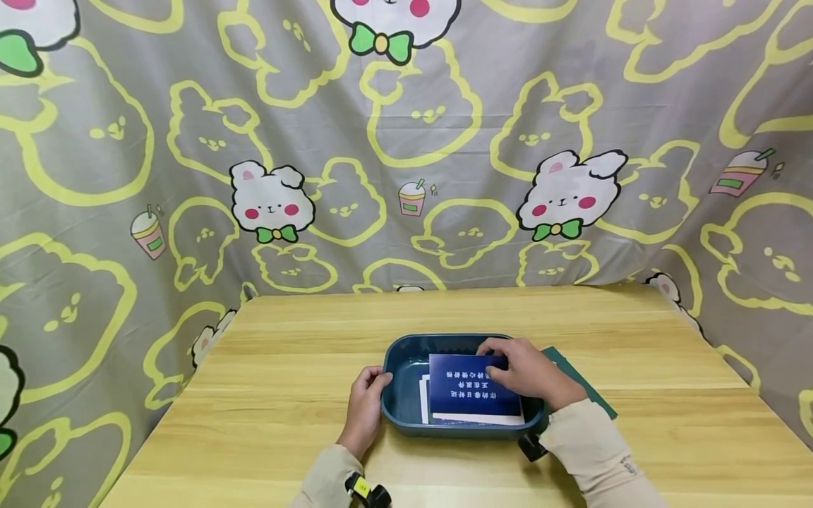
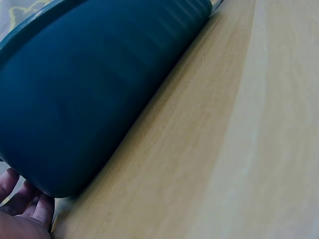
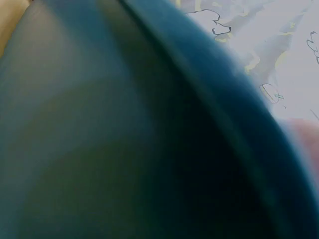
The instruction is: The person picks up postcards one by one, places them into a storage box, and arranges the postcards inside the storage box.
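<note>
A dark teal oblong plastic basin (image 1: 400,416) stands on the wooden table. My left hand (image 1: 365,406) holds its left end, thumb at the rim and fingers against the outer wall. In the left wrist view, the fingers of that hand (image 2: 30,209) touch the basin's lower end (image 2: 89,89). My right hand (image 1: 524,367) reaches over the basin's right part and pinches a dark blue card (image 1: 460,398) with white lettering, which appears upside down. Other white-edged cards (image 1: 424,402) lie beneath it in the basin. The right wrist view is blurred, mostly filled by the basin's wall (image 3: 199,124).
A dark green flat sheet or card (image 1: 587,384) lies on the table right of the basin, partly hidden by my right hand and forearm. The wooden table (image 1: 286,367) reaches back to a grey curtain (image 1: 343,141) with cartoon prints, which also hangs on both sides.
</note>
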A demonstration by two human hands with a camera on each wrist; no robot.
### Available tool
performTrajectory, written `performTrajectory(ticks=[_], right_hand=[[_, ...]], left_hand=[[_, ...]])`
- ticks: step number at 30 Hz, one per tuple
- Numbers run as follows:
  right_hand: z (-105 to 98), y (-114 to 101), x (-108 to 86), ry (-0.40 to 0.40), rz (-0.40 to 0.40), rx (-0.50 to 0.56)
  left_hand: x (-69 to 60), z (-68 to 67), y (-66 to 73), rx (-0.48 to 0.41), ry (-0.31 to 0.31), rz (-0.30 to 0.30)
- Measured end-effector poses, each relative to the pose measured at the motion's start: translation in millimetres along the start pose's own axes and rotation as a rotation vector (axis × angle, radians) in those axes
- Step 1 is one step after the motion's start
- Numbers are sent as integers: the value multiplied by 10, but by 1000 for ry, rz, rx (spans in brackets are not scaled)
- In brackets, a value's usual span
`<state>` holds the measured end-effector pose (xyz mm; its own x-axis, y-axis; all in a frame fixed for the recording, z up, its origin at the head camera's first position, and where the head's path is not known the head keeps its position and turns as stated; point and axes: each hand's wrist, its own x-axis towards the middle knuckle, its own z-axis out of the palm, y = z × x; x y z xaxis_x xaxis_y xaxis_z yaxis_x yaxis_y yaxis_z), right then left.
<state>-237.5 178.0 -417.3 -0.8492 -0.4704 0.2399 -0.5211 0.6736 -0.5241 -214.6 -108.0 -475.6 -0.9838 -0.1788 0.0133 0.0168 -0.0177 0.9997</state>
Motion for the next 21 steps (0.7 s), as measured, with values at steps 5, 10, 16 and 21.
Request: performTrajectory(ticks=[5,10,16,21], right_hand=[[18,-20,16,30,21,-58],[66,-47,28,37,56,-132],[141,-83,37,21,82,-258],[185,-98,39,15,130,-345]], left_hand=[[22,6,-2,-12,9,9],[25,8,8,-5,13,16],[-5,8,27,6,9,-4],[-8,14,21,12,6,-6]])
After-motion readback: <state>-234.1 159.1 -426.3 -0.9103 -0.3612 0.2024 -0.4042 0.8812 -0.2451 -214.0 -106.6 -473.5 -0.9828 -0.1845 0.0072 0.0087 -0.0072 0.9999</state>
